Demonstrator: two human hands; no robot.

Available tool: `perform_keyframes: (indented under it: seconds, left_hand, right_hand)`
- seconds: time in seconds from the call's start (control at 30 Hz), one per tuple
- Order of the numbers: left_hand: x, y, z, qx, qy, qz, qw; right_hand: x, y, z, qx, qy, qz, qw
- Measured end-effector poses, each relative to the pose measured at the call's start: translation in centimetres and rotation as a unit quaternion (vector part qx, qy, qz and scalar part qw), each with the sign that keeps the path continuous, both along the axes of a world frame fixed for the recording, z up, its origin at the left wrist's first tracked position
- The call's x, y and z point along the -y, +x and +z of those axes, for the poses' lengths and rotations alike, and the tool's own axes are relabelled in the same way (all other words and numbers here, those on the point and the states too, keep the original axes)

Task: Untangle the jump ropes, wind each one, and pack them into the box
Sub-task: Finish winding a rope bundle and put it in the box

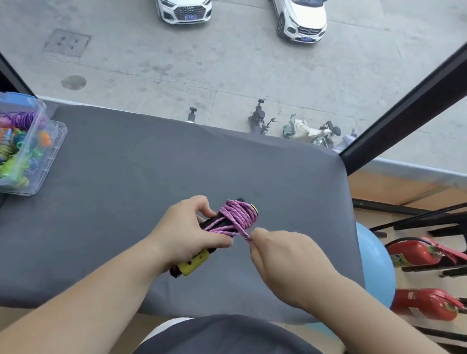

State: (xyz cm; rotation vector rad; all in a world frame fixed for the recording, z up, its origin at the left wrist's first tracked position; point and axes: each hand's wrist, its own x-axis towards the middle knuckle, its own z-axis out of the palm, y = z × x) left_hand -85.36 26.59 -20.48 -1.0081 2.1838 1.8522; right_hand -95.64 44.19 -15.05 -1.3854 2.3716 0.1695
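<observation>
Our left hand (186,230) grips the black-and-yellow handles (194,263) above the grey cushion (123,192), right fingers (255,236) pinched on the pink rope (240,215) tail. We should keep tension, tuck the end under, then carry it to the box (37,177).

Grey cushioned bench (125,180) by the window; at its left edge, a clear plastic box (37,157) full of wound colourful jump ropes (1,146).
</observation>
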Motion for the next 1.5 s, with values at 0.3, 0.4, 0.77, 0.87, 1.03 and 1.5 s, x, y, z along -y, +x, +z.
perform_keyframes:
  seconds: [0.3,0.4,0.77,0.87,1.03,1.5]
  left_hand:
    - [1.6,0.6,3.1,-0.179,0.360,0.011,0.916]
    - [0.1,0.9,4.3,-0.162,0.390,-0.112,0.899]
    - [-1.1,-0.8,2.3,0.075,-0.014,-0.270,0.960]
    - [0.1,-0.7,1.3,0.082,-0.028,-0.163,0.983]
    - [1.0,-1.0,0.2,0.084,-0.006,-0.069,0.994]
    - [1.0,-2.7,-0.9,0.005,0.177,0.126,0.976]
  right_hand:
    - [-4.7,-1.4,-2.7,0.465,-0.162,-0.238,0.837]
    - [-4.1,-1.9,-2.8,0.516,-0.131,-0.229,0.815]
    - [6.7,-5.8,0.6,0.137,0.165,0.081,0.973]
    - [7.5,-4.3,0.1,0.050,0.100,0.066,0.992]
    - [6.2,-1.6,-0.9,-0.018,0.039,0.045,0.998]
    - [-0.8,-0.3,-3.7,0.153,-0.322,-0.160,0.921]
